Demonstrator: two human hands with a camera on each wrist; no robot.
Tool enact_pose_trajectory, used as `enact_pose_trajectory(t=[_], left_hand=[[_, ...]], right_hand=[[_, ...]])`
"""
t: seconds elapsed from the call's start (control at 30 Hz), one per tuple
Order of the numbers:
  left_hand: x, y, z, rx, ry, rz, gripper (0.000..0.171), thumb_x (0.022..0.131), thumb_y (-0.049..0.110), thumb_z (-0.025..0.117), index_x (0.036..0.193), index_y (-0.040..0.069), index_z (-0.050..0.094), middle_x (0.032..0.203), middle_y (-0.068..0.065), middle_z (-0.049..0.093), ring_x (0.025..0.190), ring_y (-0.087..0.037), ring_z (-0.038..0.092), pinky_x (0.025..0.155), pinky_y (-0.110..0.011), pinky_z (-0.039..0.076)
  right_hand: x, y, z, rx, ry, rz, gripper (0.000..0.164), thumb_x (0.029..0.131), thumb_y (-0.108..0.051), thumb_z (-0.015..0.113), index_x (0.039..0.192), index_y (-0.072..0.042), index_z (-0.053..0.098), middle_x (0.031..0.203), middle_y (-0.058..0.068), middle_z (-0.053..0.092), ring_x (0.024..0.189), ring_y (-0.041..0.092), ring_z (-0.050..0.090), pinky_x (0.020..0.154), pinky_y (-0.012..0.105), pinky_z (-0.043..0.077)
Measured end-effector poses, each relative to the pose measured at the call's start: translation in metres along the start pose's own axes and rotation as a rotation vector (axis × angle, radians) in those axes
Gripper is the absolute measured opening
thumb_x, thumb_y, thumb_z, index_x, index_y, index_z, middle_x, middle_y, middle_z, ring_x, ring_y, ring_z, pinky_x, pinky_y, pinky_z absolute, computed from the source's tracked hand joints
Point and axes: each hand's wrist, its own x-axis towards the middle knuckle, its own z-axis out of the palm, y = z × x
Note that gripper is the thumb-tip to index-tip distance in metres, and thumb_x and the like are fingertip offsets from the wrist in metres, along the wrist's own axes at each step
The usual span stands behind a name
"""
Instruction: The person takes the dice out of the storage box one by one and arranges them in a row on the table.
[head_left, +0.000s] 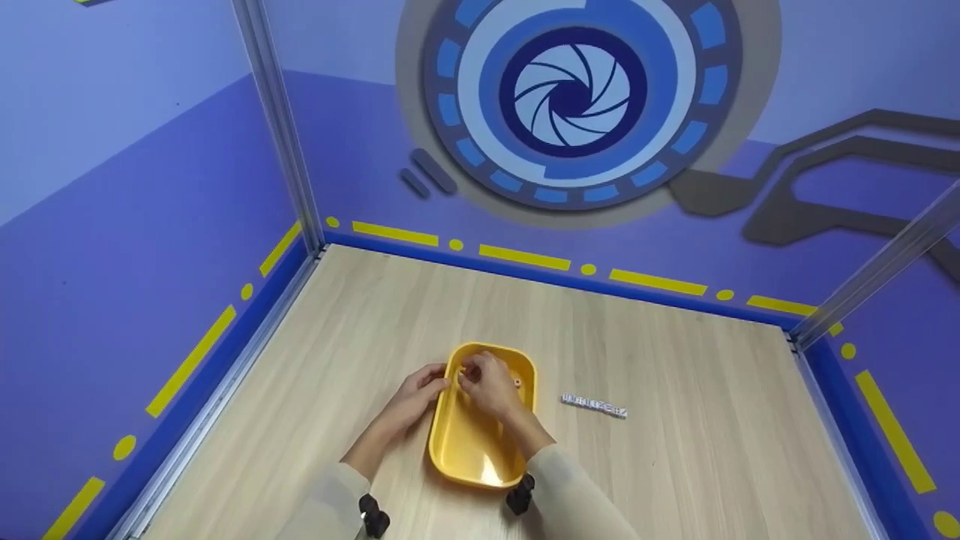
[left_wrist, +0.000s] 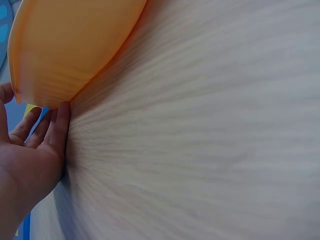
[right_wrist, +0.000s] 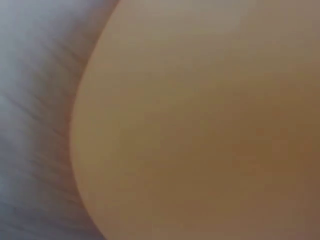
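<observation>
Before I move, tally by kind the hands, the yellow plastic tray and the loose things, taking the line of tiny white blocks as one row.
Yellow plastic tray, rounded rectangle: 1
Row of tiny white, dark-marked blocks: 1
Small whitish piece inside the tray: 1 visible, others may be hidden
Bare left hand and bare right hand: 2
Total visible: 5
</observation>
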Motion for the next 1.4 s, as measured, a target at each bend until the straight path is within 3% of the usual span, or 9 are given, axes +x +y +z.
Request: enact_pose_trajectory(t=[0.23,0.6,0.8,1.0,1.2,1.4], left_hand=[[0.0,-0.001,0.002,0.025,0.011,-0.01,0.043,0.103,0.023,0.053,0.143,0.005,0.049,0.144,-0.014,0.051,0.129,-0.027,0.051,0.101,-0.035,0.049],[0.002,-0.002,0.0,0.025,0.023,-0.013,0.044,0.103,0.023,0.055,0.143,0.006,0.049,0.143,-0.013,0.052,0.13,-0.025,0.051,0.104,-0.038,0.046],[0.001,0.0,0.0,0.066,0.054,-0.018,0.043,0.102,0.024,0.055,0.141,0.008,0.051,0.141,-0.011,0.055,0.127,-0.022,0.053,0.101,-0.033,0.047],[-0.003,0.0,0.0,0.016,0.028,-0.013,0.045,0.102,0.025,0.056,0.142,0.006,0.049,0.143,-0.014,0.052,0.127,-0.024,0.053,0.101,-0.035,0.049],[-0.002,-0.001,0.001,0.032,0.029,-0.029,0.045,0.102,0.026,0.055,0.142,0.007,0.049,0.142,-0.012,0.053,0.127,-0.024,0.053,0.1,-0.032,0.049],[0.001,0.0,0.001,-0.004,0.012,-0.028,0.047,0.103,0.024,0.054,0.144,0.004,0.046,0.143,-0.018,0.051,0.13,-0.031,0.051,0.101,-0.036,0.048]], right_hand=[[-0.005,0.001,0.001,-0.068,-0.052,0.011,0.019,0.089,-0.012,0.073,0.106,-0.003,0.071,0.097,0.008,0.061,0.083,0.015,0.057,0.076,0.028,0.052],[-0.001,0.006,0.003,-0.141,-0.067,-0.096,0.01,0.084,-0.006,0.075,0.091,-0.005,0.069,0.087,0.002,0.062,0.078,0.012,0.055,0.071,0.027,0.051],[-0.001,0.004,0.002,-0.131,-0.087,-0.076,0.009,0.084,-0.009,0.075,0.089,-0.007,0.068,0.084,-0.002,0.059,0.076,0.011,0.053,0.068,0.026,0.049],[-0.003,0.001,0.001,-0.077,-0.063,-0.052,0.013,0.081,-0.008,0.076,0.09,-0.009,0.066,0.084,-0.003,0.059,0.077,0.011,0.054,0.069,0.026,0.05],[-0.011,-0.004,-0.013,0.004,-0.083,-0.04,0.015,0.081,-0.008,0.075,0.093,-0.01,0.065,0.086,-0.003,0.06,0.078,0.01,0.055,0.067,0.024,0.05],[-0.016,-0.002,-0.05,0.031,-0.054,-0.093,0.013,0.085,-0.014,0.075,0.094,-0.011,0.065,0.086,-0.003,0.063,0.08,0.013,0.06,0.069,0.026,0.053]])
